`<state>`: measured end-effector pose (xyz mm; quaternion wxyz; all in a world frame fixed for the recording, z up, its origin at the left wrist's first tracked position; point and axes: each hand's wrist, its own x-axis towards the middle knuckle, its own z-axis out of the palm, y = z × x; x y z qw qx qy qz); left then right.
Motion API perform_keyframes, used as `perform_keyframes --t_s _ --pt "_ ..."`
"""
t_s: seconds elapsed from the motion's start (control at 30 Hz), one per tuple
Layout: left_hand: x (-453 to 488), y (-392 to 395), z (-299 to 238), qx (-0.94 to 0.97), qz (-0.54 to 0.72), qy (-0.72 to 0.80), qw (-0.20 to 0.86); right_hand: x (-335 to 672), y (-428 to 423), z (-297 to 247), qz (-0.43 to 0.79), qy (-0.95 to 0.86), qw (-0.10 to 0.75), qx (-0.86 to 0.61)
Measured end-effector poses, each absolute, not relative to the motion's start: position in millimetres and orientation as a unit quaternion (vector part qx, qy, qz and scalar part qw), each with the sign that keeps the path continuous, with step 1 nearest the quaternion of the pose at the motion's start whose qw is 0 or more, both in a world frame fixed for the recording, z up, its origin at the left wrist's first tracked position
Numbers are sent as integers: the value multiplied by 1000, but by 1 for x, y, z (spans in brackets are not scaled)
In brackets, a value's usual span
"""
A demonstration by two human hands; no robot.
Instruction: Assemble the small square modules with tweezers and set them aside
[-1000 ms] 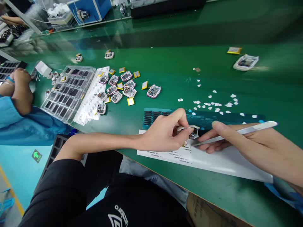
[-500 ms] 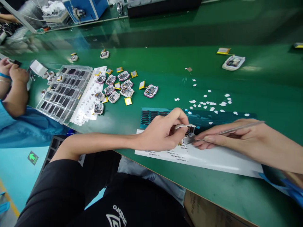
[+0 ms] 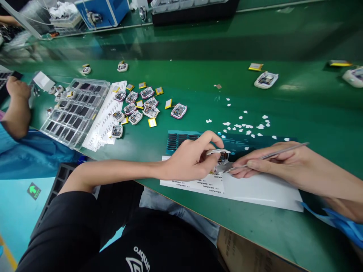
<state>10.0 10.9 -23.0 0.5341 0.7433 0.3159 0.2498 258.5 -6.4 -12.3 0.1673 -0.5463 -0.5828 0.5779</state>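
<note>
A small open watch case (image 3: 222, 156) sits tilted on a white label sheet (image 3: 255, 189), pinched in the left hand (image 3: 193, 160) to steady it. The right hand (image 3: 272, 164) grips thin tweezers (image 3: 266, 156), their tip touching the case. Beyond both hands, white paper bits (image 3: 246, 124) dot the green desk (image 3: 283, 109).

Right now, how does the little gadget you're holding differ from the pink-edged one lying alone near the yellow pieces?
The held gadget is pinched in the left hand and raised on edge over the white sheet; the pink-edged gadget lies flat and untouched on the green table. The held one has tweezers from the right hand at it; the other has no tool near. Both look like small open casings showing their electronics.
</note>
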Motion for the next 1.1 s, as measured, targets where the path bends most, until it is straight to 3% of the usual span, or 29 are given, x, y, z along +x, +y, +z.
perform_keyframes --t_s 0.2,0.43,1.1 --pt "10 12 -26 677 289 292 610 262 -9 -8 535 -551 234 -596" --pt "9 18 -16 568 274 275 726 232 -38 12 366 -472 398 -696" --pt "10 10 -10 516 259 267 772 213 -45 22 276 -555 360 -697"
